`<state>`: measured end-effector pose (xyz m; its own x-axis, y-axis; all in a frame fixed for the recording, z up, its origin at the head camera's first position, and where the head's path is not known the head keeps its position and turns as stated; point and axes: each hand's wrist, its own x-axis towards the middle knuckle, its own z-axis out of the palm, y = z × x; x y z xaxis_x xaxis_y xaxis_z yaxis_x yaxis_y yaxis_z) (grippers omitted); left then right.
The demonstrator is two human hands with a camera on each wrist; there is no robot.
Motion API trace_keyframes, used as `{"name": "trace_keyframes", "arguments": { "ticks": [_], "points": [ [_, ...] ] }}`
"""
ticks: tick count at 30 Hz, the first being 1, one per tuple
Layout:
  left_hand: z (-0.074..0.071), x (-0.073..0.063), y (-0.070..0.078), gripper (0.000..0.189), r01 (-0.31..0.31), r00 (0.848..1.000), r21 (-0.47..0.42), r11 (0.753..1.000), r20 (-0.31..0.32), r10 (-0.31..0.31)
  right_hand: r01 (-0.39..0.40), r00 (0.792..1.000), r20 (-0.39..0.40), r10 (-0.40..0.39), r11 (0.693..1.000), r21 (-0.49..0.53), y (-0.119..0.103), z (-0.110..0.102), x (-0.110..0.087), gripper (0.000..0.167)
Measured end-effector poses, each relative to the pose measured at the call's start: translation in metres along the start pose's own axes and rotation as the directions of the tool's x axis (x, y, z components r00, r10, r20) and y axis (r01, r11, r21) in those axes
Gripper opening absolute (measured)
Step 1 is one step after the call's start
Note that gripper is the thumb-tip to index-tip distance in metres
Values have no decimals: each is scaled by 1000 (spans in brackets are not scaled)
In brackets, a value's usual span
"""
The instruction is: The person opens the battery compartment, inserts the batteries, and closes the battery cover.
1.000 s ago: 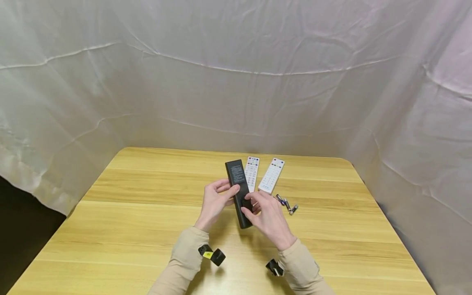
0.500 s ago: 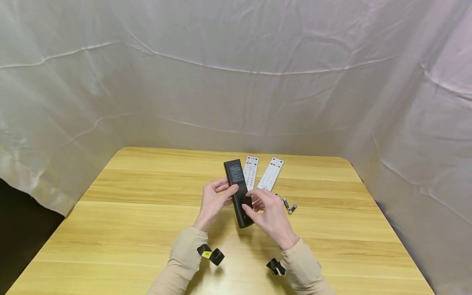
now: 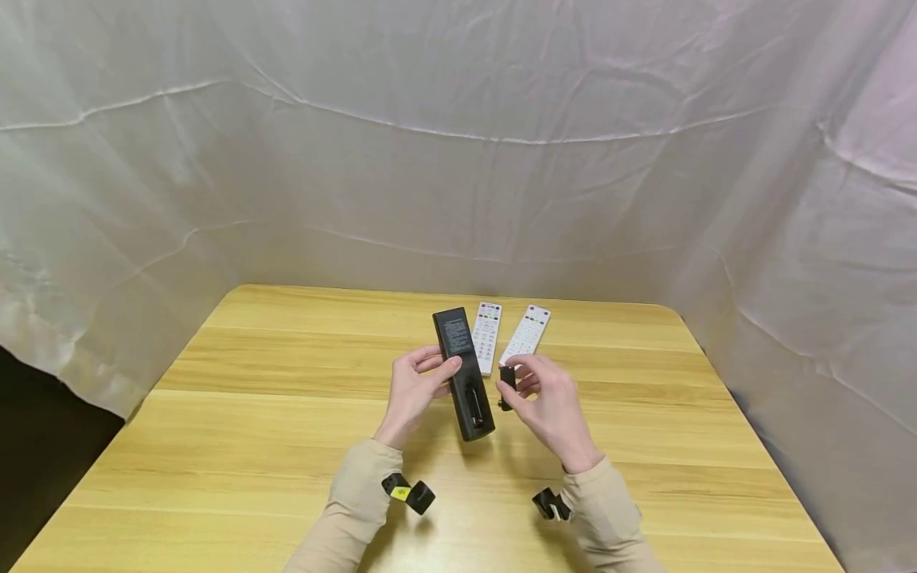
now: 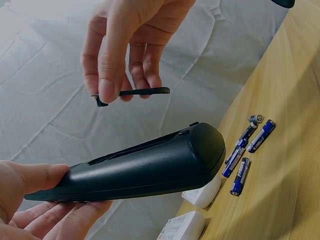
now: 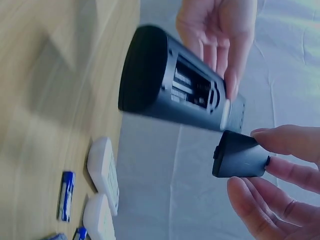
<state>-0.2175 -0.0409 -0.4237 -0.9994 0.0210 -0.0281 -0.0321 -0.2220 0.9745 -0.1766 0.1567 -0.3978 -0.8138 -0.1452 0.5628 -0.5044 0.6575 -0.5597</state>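
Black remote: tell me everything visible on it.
The black remote is long, with a rounded near end and a faint sheen like plastic. Its back faces the head camera, with pale printed text toward the far end. Near the other end, the battery bay is uncovered; I can't tell whether batteries are inside. The left hand holds it above the table, thumb on the back, fingers underneath. Its far end angles left in the head view.
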Motion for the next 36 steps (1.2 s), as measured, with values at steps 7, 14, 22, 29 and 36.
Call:
{"name": "trace_keyframes", "arguments": {
  "ticks": [7,14,22,29,36],
  "points": [
    [0,0,1,37,3,1000,0,1000,3,-3,-54,999,-3,54,998,-30,13,-12,3,28],
    [0,0,1,36,11,1000,-11,1000,1,-11,-123,992,-41,120,989,-82,28,-24,4,28],
    [0,1,0,36,11,1000,-7,1000,-3,-11,-209,977,-53,205,972,-103,43,-37,6,30],
    [-1,0,1,37,4,1000,-8,1000,2,-4,-273,962,-76,264,950,-155,57,-48,5,30],
    [-1,1,1,37,2,1000,-3,1000,2,-2,-298,954,-99,282,928,-226,71,-54,4,27]
  ]
}}
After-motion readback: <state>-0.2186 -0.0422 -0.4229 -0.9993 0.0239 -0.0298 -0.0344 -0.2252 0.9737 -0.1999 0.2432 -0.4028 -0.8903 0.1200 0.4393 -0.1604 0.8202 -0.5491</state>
